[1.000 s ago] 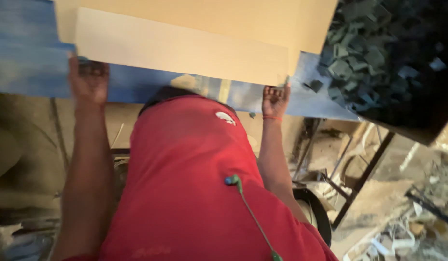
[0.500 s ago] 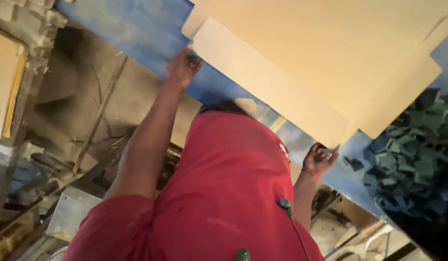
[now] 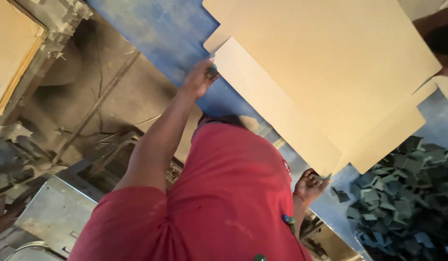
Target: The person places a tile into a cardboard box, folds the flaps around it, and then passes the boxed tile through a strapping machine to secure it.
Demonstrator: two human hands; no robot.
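Blue tabletop (image 3: 151, 34), paint worn and scuffed, running on a slant across the view; beyond its edge a dusty floor with metal framing and a cardboard box (image 3: 11, 53) at one corner.

Nearest item: red shirt (image 3: 233, 193) of the person leaning over the tabletop edge, filling the lower middle.

Right hand (image 3: 311, 186): fingers curled at the near corner of the front sheet (image 3: 277, 108). A small dark scrap seems pinched at the fingertips, but the spot is too small to be sure; grip closed on the sheet corner as far as can be judged.

Left hand (image 3: 199, 79): arm stretched out, fingers bent over the opposite corner of the same sheet, with something small and dark under them. Grip clenched on that corner. With both ends held, the long pale sheet probably stays square and flat against the pile.

Sheets: tan board stack (image 3: 330, 63), several large pieces overlapping loosely, lying flat on the tabletop behind the front sheet, edges stepped rather than flush.

Green scraps (image 3: 402, 193): heap of small dark-green cut pieces, just beside the stack's corner, near the right hand.

Farthest: part of another person's arm (image 3: 434, 24) at the edge of the view, apart from the stack.
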